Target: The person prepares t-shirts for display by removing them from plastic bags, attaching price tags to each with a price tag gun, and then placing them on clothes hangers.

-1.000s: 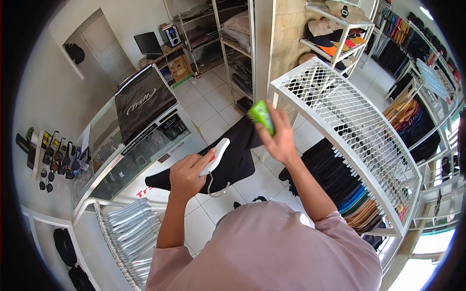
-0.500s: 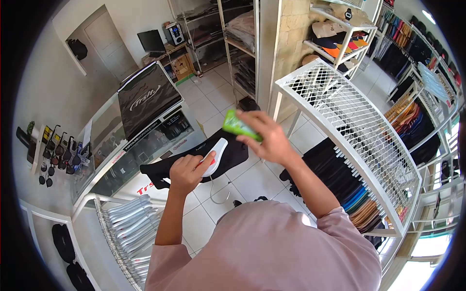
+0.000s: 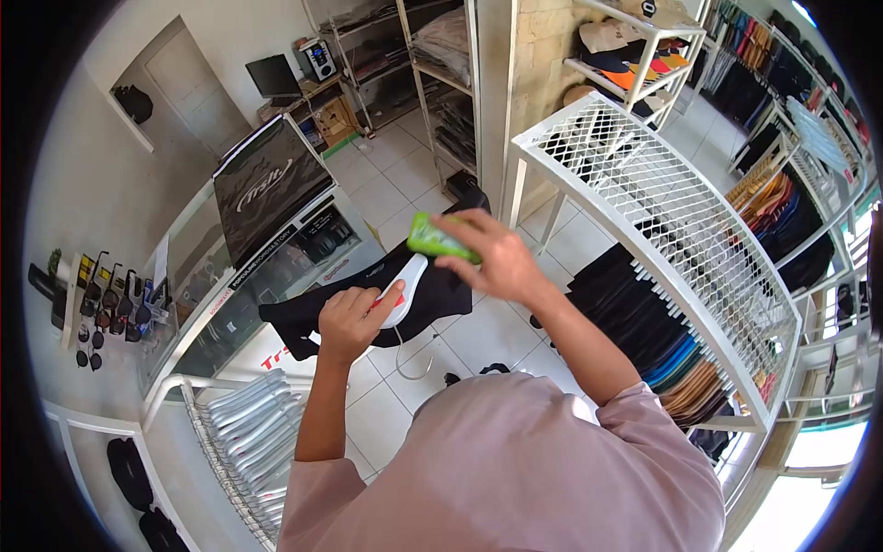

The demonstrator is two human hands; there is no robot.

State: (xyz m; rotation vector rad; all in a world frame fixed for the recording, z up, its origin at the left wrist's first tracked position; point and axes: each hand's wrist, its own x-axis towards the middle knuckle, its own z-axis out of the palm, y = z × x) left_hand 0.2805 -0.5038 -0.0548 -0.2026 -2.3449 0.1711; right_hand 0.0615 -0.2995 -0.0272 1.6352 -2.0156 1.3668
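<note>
My left hand [image 3: 348, 322] is closed round a white clothes hanger [image 3: 410, 281] with a red mark, its metal hook pointing down toward me. A black garment [image 3: 449, 293] hangs spread out on the far side of the hanger. In my right hand [image 3: 504, 261] is a bright green, flat, block-like pack [image 3: 440, 239], slightly blurred, with small print on it. The pack overlaps the black garment in this view, just above the hanger's raised end.
A glass display counter [image 3: 336, 230] with a black printed bag [image 3: 267, 189] stands ahead to the left. Below it, a rail carries several white hangers [image 3: 248, 428]. To the right, a white mesh-topped rack [image 3: 662, 230] holds dark and coloured clothes [image 3: 635, 322]. Sunglasses [image 3: 110, 299] hang at the far left.
My right hand has moved the green pack a little to the left, closer over the hanger's end. My left hand keeps its hold on the hanger. The camera view has shifted slightly.
</note>
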